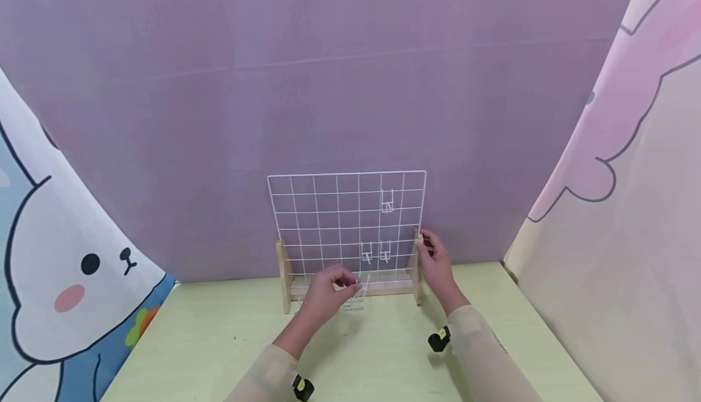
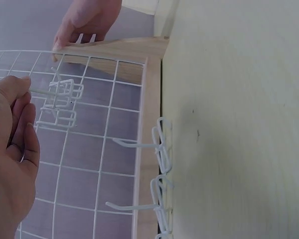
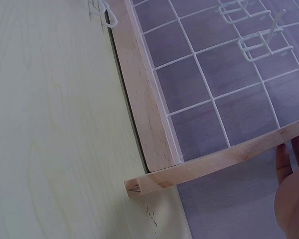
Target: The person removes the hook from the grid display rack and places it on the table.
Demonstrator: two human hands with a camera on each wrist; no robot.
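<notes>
Hooks (image 1: 376, 252) already hang on the white grid (image 1: 328, 207), which stands upright in its wooden stand (image 1: 350, 286) at the table's (image 1: 383, 365) far edge. My left hand (image 1: 324, 292) pinches another hook (image 1: 358, 292) by its wire low before the grid, I judge to keep its clips facing the wires. My right hand (image 1: 435, 262) curls its fingers on the stand's right post, probably steadying it. I can't make out the fingertips behind the post.

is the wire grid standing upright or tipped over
Upright. The wire grid stands in its wooden base on the table, with hooks hanging on it; the right hand steadies its side post.
</notes>
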